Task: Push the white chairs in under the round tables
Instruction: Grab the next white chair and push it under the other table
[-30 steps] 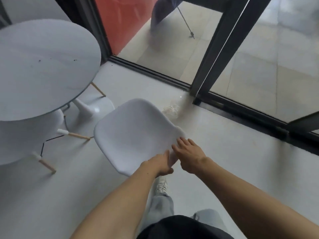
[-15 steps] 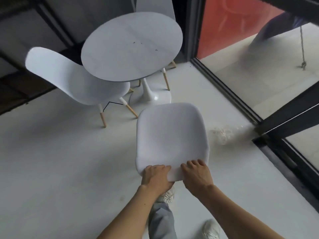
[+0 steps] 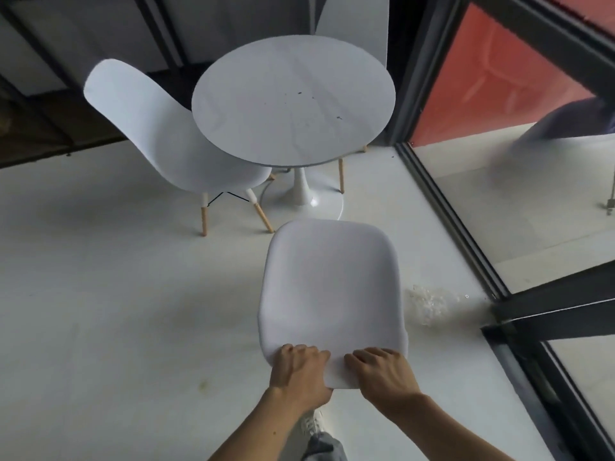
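Note:
A white chair (image 3: 329,287) stands in front of me, its seat facing the round white table (image 3: 293,98). My left hand (image 3: 298,374) and my right hand (image 3: 382,377) both grip the top edge of its backrest. The front of its seat is just short of the table's pedestal base (image 3: 319,201). A second white chair (image 3: 159,134) on the left has its seat partly under the tabletop. A third white chair (image 3: 359,18) stands behind the table, mostly hidden.
A dark-framed glass wall (image 3: 466,227) runs along the right, with a dark bar (image 3: 559,307) crossing at floor level. A pale smear (image 3: 429,301) marks the floor beside the chair. Dark panels (image 3: 66,78) line the back left.
The view has swung from the glass wall toward the table. The chair in my hands now faces the table squarely and sits closer to its base.

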### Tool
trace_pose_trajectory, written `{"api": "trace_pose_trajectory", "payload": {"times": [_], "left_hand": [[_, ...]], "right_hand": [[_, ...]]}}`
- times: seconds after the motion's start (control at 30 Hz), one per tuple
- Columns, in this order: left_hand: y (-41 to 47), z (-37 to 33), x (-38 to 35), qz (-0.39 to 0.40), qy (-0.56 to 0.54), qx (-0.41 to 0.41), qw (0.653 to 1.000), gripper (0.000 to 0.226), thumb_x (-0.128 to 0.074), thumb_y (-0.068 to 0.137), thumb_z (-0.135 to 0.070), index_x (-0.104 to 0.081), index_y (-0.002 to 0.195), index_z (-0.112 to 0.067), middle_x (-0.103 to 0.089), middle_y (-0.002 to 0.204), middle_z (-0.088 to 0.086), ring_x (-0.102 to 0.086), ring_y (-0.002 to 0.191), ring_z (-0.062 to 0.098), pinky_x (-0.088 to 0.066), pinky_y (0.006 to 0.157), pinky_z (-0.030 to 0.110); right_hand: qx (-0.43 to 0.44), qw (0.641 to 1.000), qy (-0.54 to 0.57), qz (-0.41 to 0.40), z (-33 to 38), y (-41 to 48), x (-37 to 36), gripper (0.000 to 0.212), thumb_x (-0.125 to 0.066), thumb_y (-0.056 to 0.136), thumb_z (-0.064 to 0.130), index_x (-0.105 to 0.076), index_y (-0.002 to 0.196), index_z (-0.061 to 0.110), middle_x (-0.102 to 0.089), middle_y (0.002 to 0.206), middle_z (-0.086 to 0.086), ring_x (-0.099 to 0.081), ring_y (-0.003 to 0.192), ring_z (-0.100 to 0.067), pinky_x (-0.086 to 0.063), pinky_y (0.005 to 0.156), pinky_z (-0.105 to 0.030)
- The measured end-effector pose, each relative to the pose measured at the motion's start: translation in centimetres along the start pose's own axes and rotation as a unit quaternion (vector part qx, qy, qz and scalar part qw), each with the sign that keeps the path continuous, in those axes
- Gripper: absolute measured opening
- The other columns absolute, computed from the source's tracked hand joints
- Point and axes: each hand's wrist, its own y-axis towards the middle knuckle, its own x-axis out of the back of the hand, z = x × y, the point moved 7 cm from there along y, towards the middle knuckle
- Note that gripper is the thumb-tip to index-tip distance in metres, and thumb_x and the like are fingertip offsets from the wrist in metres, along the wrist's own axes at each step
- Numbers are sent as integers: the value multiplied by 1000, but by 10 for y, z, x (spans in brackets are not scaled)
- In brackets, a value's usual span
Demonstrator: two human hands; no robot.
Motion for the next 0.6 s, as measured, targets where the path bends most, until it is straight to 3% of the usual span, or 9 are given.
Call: {"api": "trace_pose_trajectory", "payload": {"times": [0.13, 0.3, 0.6], "left_hand": [[25, -28, 5, 9, -40, -5, 999, 32, -48, 82, -35, -61, 108, -20, -70, 107, 7, -64, 99, 29, -46, 89, 40], [51, -61, 17, 30, -84, -9, 996, 35, -50, 85, -38, -60, 111, -16, -67, 112, 11, -62, 103, 32, -46, 91, 41], [120, -98, 45, 27, -101, -15, 994, 46, -48, 82, -49, -57, 111, -15, -68, 111, 13, -64, 100, 35, -49, 88, 44]], "right_hand": [[20, 999, -28, -3, -36, 3, 14, 29, -83, 47, 17, -71, 73, 25, -71, 65, 10, -69, 58, -16, -54, 48, -22], [35, 997, -58, 25, -83, 3, 26, 29, -77, 57, 14, -73, 84, 25, -75, 79, 9, -72, 70, -17, -59, 61, -27], [82, 994, -71, 10, -162, 31, 58, 14, -73, 70, 21, -72, 84, 24, -75, 79, 8, -73, 73, -19, -59, 63, -30]]}}
